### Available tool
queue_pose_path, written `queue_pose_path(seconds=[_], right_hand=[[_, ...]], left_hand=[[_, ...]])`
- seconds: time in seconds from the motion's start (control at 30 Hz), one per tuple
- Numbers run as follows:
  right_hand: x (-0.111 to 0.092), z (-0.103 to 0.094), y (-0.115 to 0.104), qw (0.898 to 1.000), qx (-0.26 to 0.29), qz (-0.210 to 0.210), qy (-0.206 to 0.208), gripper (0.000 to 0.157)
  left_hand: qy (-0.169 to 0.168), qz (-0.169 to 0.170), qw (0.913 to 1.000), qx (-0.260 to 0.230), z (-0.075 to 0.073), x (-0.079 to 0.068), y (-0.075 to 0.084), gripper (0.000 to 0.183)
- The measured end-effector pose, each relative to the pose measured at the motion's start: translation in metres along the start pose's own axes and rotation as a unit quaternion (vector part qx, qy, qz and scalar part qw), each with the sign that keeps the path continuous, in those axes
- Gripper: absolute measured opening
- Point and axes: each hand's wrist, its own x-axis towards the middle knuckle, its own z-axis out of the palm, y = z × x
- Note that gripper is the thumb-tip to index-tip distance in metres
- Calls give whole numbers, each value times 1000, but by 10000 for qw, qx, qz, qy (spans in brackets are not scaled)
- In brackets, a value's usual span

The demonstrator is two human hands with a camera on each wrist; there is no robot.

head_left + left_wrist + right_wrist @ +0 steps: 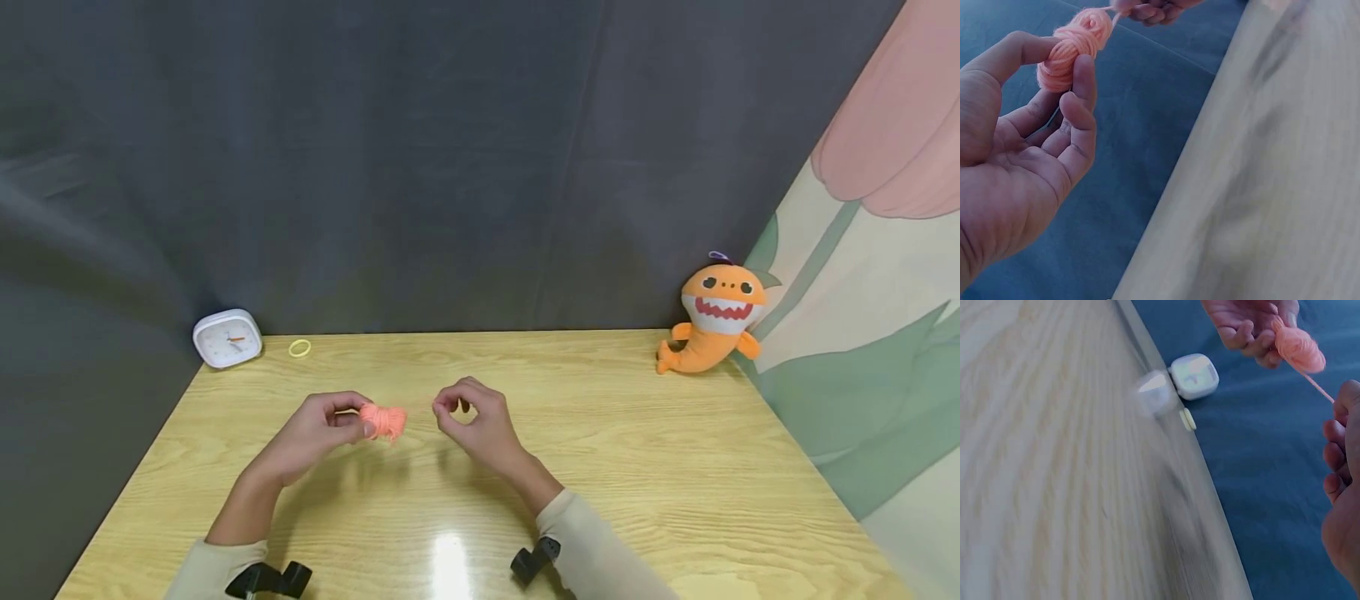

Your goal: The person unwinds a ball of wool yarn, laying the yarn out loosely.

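A small bundle of coral-pink yarn (386, 421), wound about its middle, is held above the table by my left hand (324, 429). Thumb and fingertips pinch one end of the bundle, as the left wrist view shows. A strand runs from the yarn bundle (1299, 349) across to my right hand (1346, 462), whose thumb and forefinger pinch it. In the head view my right hand (480, 421) is a short way right of the bundle, and the strand is too fine to make out there.
A white clock (228, 338) stands at the table's back left corner, with a yellow ring (299, 348) beside it. An orange shark plush (712, 321) sits at the back right. Behind the wooden table (637, 467) hangs a dark curtain (420, 167).
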Motion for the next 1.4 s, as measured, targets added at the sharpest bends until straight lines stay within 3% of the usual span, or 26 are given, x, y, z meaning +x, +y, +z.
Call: queue_pose_path(seconds=[0.17,0.47,0.97,1.4], right_hand=[[-4,-15,1,9991,158,319,239,16],[-5,-38,-20,9979,495,266,310,18],[-15,-66,11,9912,621,965,659,9],[-13,-96,15,9869,570,1016,1115,5]], left_hand=[[223,29,9997,70,-3,6,3,25],[321,-180,9993,116,-8,4,-1,32],[376,-55,9988,309,-25,-6,0,31],[648,-142,9965,510,-33,-9,-1,28]])
